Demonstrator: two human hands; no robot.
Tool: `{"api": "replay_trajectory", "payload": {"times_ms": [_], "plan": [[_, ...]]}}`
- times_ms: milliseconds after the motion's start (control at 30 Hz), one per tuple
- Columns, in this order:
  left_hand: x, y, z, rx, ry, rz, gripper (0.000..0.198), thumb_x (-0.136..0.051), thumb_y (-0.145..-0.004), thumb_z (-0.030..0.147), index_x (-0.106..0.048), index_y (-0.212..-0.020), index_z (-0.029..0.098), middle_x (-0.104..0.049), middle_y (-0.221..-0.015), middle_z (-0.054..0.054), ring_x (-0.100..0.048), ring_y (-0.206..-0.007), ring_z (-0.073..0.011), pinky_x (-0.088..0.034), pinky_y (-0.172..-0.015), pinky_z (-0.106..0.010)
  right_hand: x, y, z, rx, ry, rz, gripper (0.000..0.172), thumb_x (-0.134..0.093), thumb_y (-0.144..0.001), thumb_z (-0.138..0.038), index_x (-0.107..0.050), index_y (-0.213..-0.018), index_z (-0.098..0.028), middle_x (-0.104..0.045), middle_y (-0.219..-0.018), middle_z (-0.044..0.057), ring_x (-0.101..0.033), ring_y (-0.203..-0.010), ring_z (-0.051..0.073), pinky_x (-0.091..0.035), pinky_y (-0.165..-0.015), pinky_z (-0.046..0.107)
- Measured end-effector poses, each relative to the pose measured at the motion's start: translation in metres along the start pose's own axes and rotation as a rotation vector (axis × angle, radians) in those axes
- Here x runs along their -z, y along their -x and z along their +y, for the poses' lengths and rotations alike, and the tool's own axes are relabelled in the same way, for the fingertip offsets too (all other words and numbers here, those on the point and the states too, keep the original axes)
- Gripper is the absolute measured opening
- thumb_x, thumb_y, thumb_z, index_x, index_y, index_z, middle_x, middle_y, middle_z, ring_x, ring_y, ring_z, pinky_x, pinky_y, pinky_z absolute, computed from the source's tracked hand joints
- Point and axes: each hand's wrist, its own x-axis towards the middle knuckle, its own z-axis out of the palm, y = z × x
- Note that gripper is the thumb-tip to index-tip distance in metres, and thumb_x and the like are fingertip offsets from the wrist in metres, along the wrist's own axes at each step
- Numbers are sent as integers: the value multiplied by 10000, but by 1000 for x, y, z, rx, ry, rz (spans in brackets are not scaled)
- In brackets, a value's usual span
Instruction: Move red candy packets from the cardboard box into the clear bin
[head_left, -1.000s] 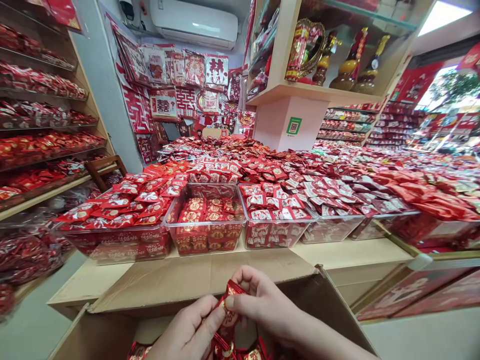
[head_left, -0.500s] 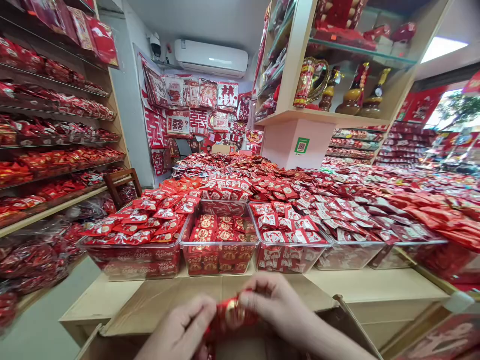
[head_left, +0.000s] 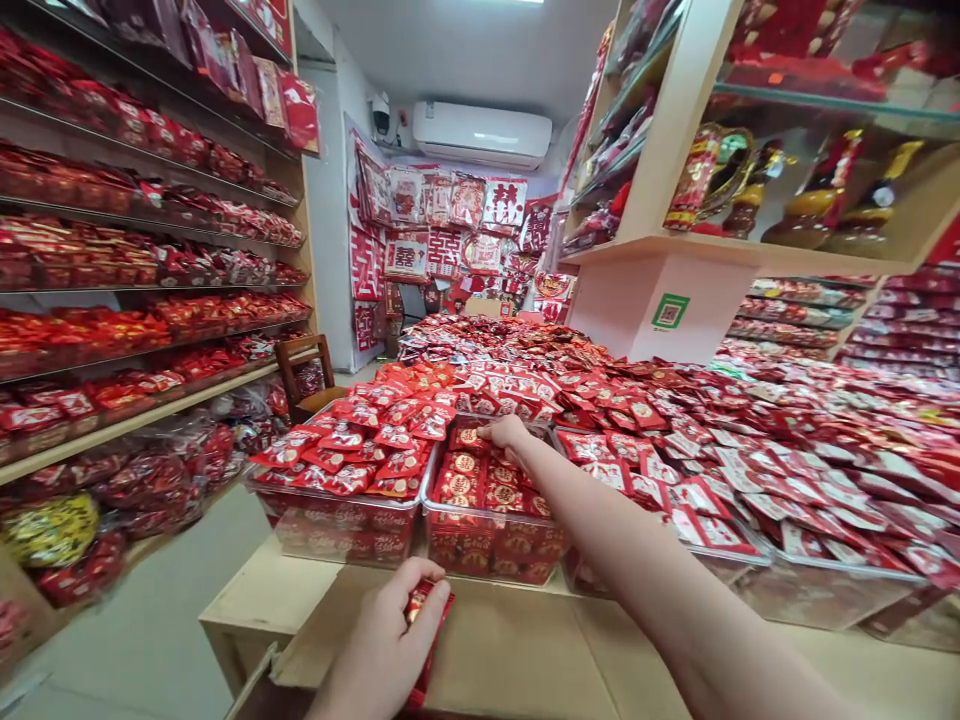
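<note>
My left hand (head_left: 390,640) is closed on a small red packet (head_left: 422,605) with gold print, above the cardboard box flap (head_left: 510,640). My right hand (head_left: 508,436) reaches forward into the middle clear plastic bin (head_left: 491,545), its fingers pressed together on a red packet (head_left: 469,438) with a gold emblem at the bin's back left. Rows of similar packets (head_left: 463,480) lie in front of that hand. My right forearm crosses over the bin's right side.
A heaped bin of red packets (head_left: 360,435) stands on the left, more full bins (head_left: 675,490) on the right. A chair (head_left: 304,372) is beyond. Stocked shelves (head_left: 150,230) line the left, and a glass-shelved cabinet (head_left: 810,180) overhangs at right.
My right hand has left the packet held between both hands and moved forward into the middle bin. My left hand keeps a packet near the box. The view has shifted left.
</note>
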Motion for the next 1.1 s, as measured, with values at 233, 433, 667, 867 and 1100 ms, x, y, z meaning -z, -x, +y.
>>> {"api": "replay_trajectory", "payload": {"times_ms": [233, 433, 667, 867, 1100], "plan": [[-1, -1, -3, 35, -1, -58, 198, -437, -801, 394, -569, -808, 246, -673, -759, 0, -607, -732, -214, -419, -679, -295, -4, -5, 16, -72, 254, 36, 225, -493, -834, -310, -554, -923, -113, -583, -864, 37, -564, -714, 118, -487, -624, 285], [0, 2, -10, 44, 40, -11, 237, -402, -797, 269, -552, -979, 245, -642, -819, -14, -572, -881, -226, -406, -791, -321, 7, 4, -4, 89, 391, 147, 198, -587, -747, -295, -580, -785, -101, -603, -815, 66, -560, -776, 166, -437, -710, 331], [1, 2, -10, 67, 428, -36, 350, -464, -808, 368, -431, -1119, 210, -464, -554, 72, -437, -465, -115, -353, -466, -216, 40, 113, -25, 420, 264, -20, 180, -508, -760, -312, -602, -753, -159, -602, -693, -5, -529, -645, 108, -395, -598, 211], [-13, 8, 9, 99, 658, -201, 380, -460, -815, 417, -350, -1138, 251, -536, -596, 68, -480, -484, -107, -369, -477, -200, 24, 203, 36, 330, 34, -303, 246, -596, -696, -343, -614, -834, -140, -561, -641, 0, -462, -540, 90, -366, -496, 205], [-17, 13, 15, 120, 574, -300, 432, -548, -764, 425, -356, -1112, 257, -570, -591, 74, -500, -557, -113, -405, -561, -207, 25, 203, 58, 320, -147, -225, 130, -606, -695, -270, -603, -658, -145, -543, -620, -7, -479, -585, 91, -371, -550, 212]]}}
